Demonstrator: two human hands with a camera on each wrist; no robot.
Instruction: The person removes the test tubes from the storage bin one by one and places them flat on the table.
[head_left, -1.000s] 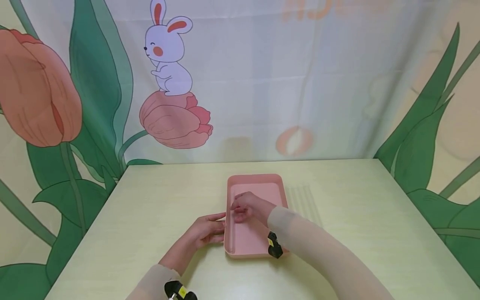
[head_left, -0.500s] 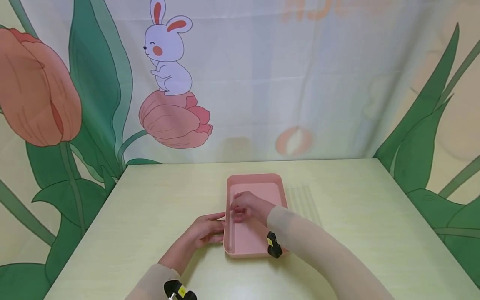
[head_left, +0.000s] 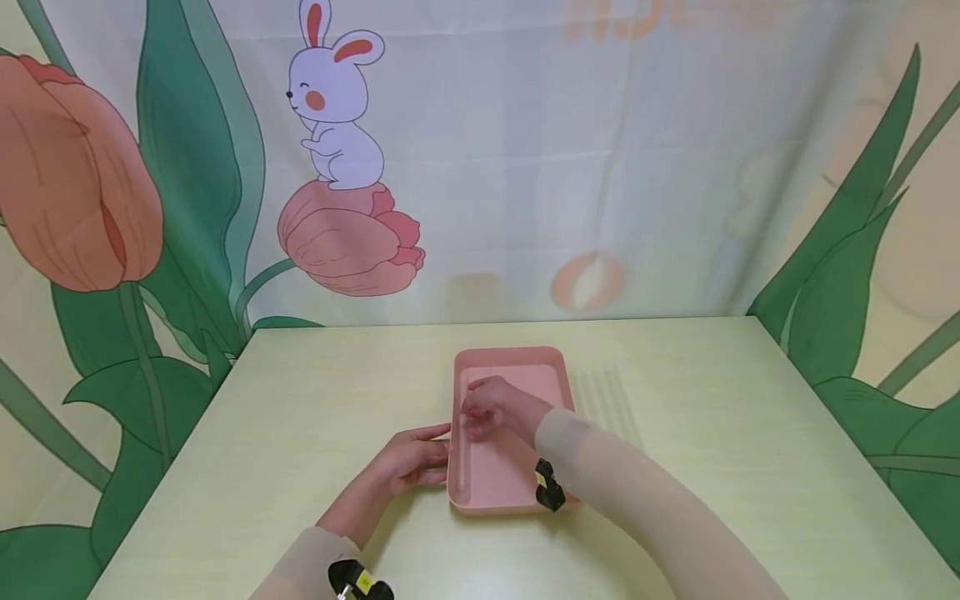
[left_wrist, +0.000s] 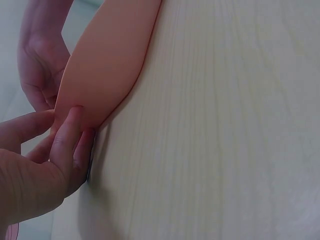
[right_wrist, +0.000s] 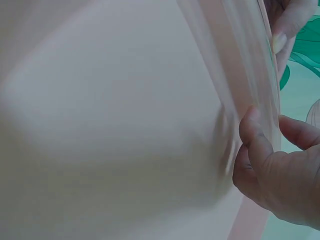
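A shallow pink tray [head_left: 517, 492] lies lengthwise on the table. Along the inner left wall of the tray runs a long clear plastic tube [right_wrist: 245, 55], seen as a faint streak in the head view. My right hand [head_left: 498, 408] reaches over the tray with curled fingers and pinches this tube near its middle; the fingers hide part of it. From outside, my left hand [head_left: 412, 462] rests its fingers against the tray's left wall. The left wrist view shows those fingertips [left_wrist: 75, 112] on the wall and at the rim.
Just right of the tray, several clear tube-like strips [head_left: 611, 408] lie side by side on the pale wooden table [head_left: 720, 433]. A curtain [head_left: 510, 183] printed with a rabbit and tulips hangs behind the table's far edge.
My right hand has shifted very slightly upward in the head view, still at the clear tube. The left hand and the tray stay in place.
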